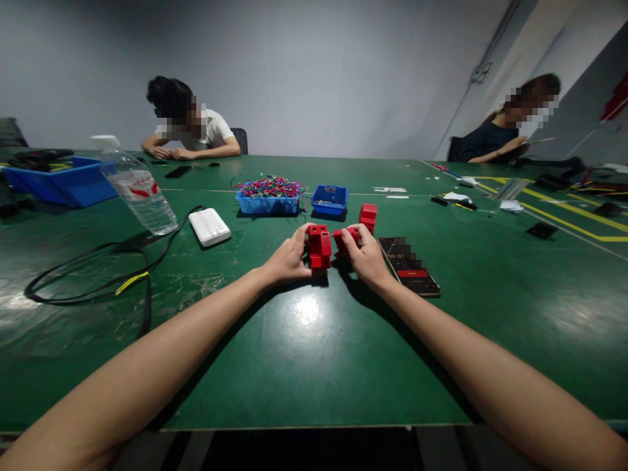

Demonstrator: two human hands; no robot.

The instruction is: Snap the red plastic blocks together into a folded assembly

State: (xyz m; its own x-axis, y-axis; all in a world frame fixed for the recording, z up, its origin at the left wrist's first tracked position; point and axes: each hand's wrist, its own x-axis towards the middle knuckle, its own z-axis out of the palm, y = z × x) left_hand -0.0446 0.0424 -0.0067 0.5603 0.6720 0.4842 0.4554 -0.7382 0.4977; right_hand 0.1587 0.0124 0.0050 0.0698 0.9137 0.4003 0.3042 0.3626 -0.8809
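Fingers of my left hand (pixel 288 255) are closed around a red block-shaped part (pixel 320 247) with small holes in its top, held upright just over the table. A second, smaller red part (pixel 339 242) is pinched in my right hand (pixel 367 256), a small gap away from the first one. Behind my right hand stands another red block-shaped part (pixel 368 214) on the table, partly hidden by the fingers. A phone (pixel 412 271) with a lit timer screen lies right beside my right wrist.
Farther back are a blue bin (pixel 269 204) heaped with coloured wires and a smaller blue bin (pixel 330 201). To the left are a white power bank (pixel 209 227), a tilted water bottle (pixel 140 190), a black cable (pixel 88 302) and a large blue bin (pixel 63 183). Two people sit across the green table.
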